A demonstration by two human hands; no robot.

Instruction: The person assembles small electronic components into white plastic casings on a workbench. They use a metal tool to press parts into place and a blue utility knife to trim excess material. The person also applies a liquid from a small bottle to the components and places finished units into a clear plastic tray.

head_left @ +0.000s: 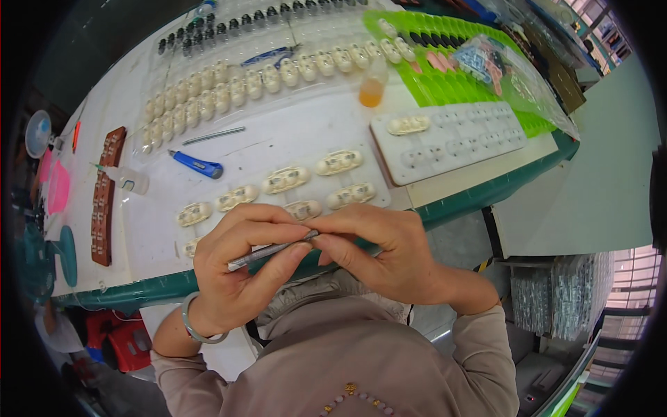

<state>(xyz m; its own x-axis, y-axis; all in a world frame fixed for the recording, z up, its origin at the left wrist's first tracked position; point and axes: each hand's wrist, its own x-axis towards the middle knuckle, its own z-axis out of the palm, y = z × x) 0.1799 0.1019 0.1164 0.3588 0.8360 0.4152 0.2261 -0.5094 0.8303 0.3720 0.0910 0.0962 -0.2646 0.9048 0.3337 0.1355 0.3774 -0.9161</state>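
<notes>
Head view: both hands are raised together just in front of the near edge of the desk (313, 132). The left hand (240, 267) is closed around a slim metal tool (271, 250), tweezers or a pick by the look of it, gripped along its shaft with the tip pointing right. The right hand (379, 254) is pinched narrow at that tip; what it holds is too small to tell and hidden by the fingers. Cream-coloured oval parts (285, 179) lie in two loose rows on the desk just beyond the hands, more of them fill a clear tray (208, 97) further back, and one sits in a white moulded tray (451, 139) to the right. A blue utility knife (198, 164) lies to the left. Risk noted: the work is held over the lap, clear of the desk, so a slip of the tool could drop a small piece to the floor or jab the right fingertips.
</notes>
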